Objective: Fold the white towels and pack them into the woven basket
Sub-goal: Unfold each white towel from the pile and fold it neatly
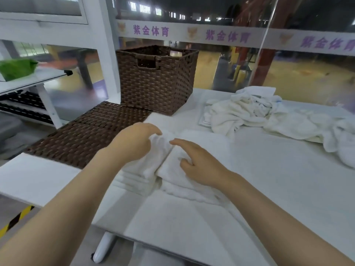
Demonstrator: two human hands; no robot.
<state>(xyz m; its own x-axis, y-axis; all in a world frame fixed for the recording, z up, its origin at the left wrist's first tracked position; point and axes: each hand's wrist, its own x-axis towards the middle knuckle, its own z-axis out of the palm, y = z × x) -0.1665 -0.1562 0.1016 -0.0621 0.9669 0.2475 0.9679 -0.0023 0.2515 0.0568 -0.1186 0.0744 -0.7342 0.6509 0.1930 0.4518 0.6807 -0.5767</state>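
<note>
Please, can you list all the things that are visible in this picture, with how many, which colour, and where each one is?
woven basket: one, dark brown, standing on the table at the back, left of centre.
woven lid: one, dark brown, lying flat in front of the basket.
folded towel: one, white, on the table under both hands.
unfolded towels: a heap, count unclear, white, at the back right of the table.
table: one, white, across the foreground.
green object: one, blurred, on a white shelf at far left.
left hand: gripping a fold of the towel.
right hand: fingers resting on the towel.
</note>
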